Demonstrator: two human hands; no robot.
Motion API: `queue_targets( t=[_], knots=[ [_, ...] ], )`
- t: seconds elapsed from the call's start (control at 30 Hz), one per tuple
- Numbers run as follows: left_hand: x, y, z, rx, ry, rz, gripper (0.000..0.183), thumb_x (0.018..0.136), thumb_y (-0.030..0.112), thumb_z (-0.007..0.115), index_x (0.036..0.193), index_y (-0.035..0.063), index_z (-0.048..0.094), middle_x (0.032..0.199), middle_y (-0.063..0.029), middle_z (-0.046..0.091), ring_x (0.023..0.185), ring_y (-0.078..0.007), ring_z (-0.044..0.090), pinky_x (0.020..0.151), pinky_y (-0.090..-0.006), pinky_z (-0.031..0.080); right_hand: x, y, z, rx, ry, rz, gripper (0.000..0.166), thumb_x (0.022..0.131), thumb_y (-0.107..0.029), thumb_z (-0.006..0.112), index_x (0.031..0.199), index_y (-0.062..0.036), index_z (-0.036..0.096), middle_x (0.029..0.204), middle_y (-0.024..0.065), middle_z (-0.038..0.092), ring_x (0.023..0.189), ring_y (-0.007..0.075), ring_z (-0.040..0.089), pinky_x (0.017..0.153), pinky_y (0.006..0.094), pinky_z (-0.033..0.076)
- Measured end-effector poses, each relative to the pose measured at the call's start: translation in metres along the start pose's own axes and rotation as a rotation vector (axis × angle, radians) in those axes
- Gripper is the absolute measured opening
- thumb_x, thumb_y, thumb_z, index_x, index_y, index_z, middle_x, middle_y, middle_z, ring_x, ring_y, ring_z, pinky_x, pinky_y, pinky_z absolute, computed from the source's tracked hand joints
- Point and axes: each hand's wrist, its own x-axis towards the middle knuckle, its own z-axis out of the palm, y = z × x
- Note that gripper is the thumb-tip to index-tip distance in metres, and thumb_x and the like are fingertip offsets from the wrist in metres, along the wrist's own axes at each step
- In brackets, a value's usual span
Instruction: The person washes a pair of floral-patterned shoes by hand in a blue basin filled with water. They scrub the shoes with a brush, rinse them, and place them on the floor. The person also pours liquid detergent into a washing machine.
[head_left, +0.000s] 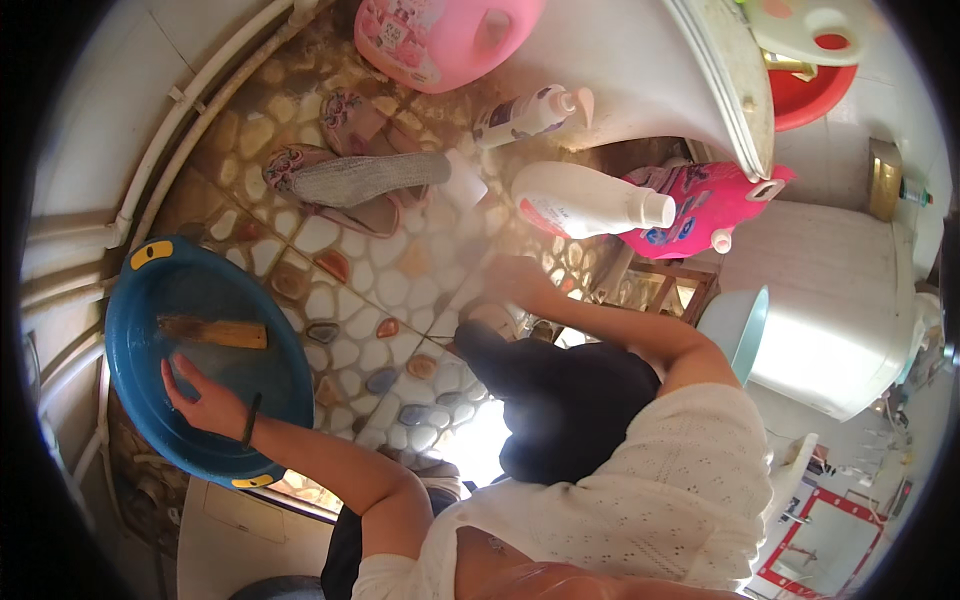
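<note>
My left hand, with a dark bangle at its wrist, is over the near side of a blue plastic basin. Its thumb and fingers are apart and hold nothing. Inside the basin lies a flat wooden block, just beyond the fingertips. My right hand is low over the pebble-patterned floor, close to my foot; motion blur hides its fingers and anything in them. Farther off rests a pair of pink embroidered shoes, with a long grey textured piece, like an insole, across one of them.
A white bottle and a pink refill pouch stand right of the shoes. Beyond them are a pump bottle and a pink jug. Pipes run along the left wall. A pale blue basin is at the right.
</note>
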Motion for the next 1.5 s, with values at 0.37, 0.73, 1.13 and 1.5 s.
queue_targets(
  t=[0.37, 0.73, 1.13, 1.5],
  knots=[
    [-0.042, 0.073, -0.006, -0.164, -0.151, -0.124, 0.033, 0.097, 0.025, 0.054, 0.115, -0.0003, 0.064, 0.118, -0.0124, 0.062, 0.109, -0.0222, 0.058, 0.095, -0.0322, 0.045, -0.032, 0.100, -0.088, -0.217, 0.778, 0.392, 0.049, 0.082, -0.030, 0.072, 0.115, 0.0010, 0.055, 0.097, 0.0124, 0.064, 0.083, 0.0193, 0.061, 0.075, 0.0326, 0.050],
    [-0.089, 0.078, -0.111, -0.069, -0.352, -0.152, 0.030, 0.095, 0.018, 0.046, 0.108, -0.0002, 0.066, 0.111, -0.0115, 0.065, 0.102, -0.0218, 0.061, 0.089, -0.0326, 0.048, -0.025, 0.086, -0.130, -0.313, 0.691, 0.199, 0.042, 0.078, -0.027, 0.068, 0.108, 0.0002, 0.060, 0.094, 0.0245, 0.065, 0.089, 0.0416, 0.063, 0.077, 0.0475, 0.049],
    [-0.143, 0.204, -0.449, -0.436, 0.048, -0.703, 0.024, 0.094, 0.011, 0.046, 0.106, 0.0017, 0.065, 0.099, -0.0060, 0.068, 0.093, -0.0153, 0.064, 0.080, -0.0306, 0.049, -0.209, -0.280, -0.190, -0.451, -0.315, -0.238, 0.066, 0.080, -0.024, 0.069, 0.133, 0.0040, 0.043, 0.125, 0.0277, 0.054, 0.118, 0.0422, 0.050, 0.100, 0.0458, 0.039],
    [-0.224, 0.153, -0.661, -1.479, 1.441, -0.965, 0.026, 0.090, 0.012, 0.052, 0.115, 0.0038, 0.050, 0.116, -0.0129, 0.057, 0.108, -0.0288, 0.055, 0.085, -0.0323, 0.048, -0.292, -0.512, -0.241, -0.483, -0.623, -1.151, 0.059, 0.076, -0.013, 0.069, 0.131, -0.0015, 0.049, 0.114, 0.0213, 0.060, 0.102, 0.0387, 0.060, 0.087, 0.0440, 0.048]
  ],
)
